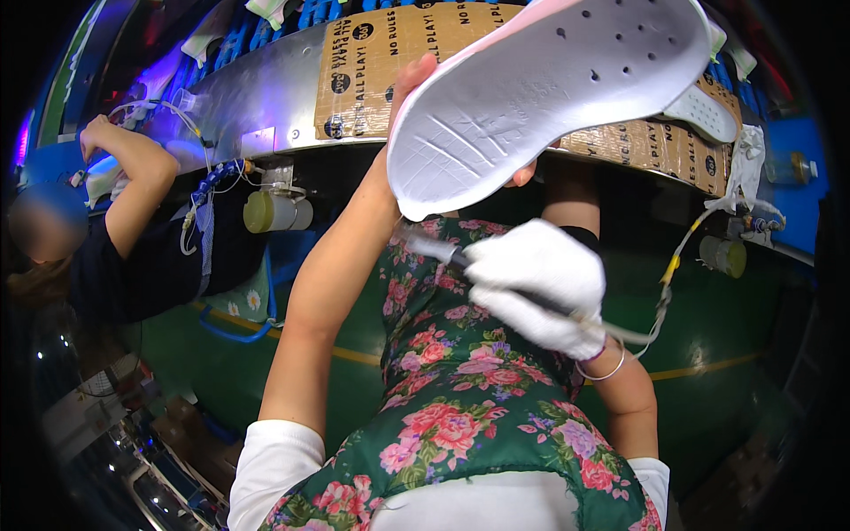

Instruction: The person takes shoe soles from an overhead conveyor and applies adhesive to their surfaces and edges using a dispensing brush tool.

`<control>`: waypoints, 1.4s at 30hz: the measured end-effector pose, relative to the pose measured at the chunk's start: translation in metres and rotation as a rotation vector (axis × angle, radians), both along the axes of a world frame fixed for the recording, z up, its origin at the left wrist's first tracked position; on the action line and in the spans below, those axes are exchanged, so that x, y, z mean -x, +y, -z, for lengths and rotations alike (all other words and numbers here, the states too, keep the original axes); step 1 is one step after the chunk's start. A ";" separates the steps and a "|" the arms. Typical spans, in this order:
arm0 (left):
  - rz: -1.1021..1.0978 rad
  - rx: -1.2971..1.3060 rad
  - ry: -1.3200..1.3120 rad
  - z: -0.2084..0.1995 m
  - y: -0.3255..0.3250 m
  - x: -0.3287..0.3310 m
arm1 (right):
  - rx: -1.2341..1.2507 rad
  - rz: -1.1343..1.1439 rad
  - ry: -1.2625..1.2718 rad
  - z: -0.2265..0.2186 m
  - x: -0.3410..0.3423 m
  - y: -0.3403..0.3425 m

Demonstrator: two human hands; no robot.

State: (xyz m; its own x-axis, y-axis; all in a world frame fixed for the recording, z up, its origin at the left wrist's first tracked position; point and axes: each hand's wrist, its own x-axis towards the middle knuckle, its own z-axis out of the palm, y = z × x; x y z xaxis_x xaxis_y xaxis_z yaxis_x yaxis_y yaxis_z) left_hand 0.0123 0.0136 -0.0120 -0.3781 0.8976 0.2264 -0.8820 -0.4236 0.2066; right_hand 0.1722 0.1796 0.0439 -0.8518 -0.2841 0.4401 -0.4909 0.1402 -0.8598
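The sole is held up in the upper middle of the frame by the left hand, its fingers pinched on the edge. The tool is gripped tight by the gloved right hand, just below the sole. The sole is best kept still and tilted while the tip is moved slowly along its rim.
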 end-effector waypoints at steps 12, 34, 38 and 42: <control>-0.030 0.104 0.150 0.003 -0.001 0.005 | 0.114 0.221 -0.065 0.011 0.008 -0.006; -0.091 0.039 -0.261 0.025 0.005 -0.049 | -0.246 0.641 0.320 -0.016 0.085 0.078; -0.254 0.193 -0.425 0.001 0.003 -0.038 | -0.255 0.321 0.299 -0.011 0.049 0.037; -0.305 0.107 -0.188 0.000 0.009 -0.029 | 0.520 0.033 -0.134 0.000 0.024 0.029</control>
State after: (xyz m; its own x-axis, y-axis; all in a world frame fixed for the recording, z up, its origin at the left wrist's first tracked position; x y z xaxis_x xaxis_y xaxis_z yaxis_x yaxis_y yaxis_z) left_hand 0.0414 0.0229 -0.0119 -0.6581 0.7519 0.0383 -0.7451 -0.6577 0.1108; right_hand 0.1485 0.2084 0.0436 -0.9152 -0.0296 0.4019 -0.3743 -0.3071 -0.8750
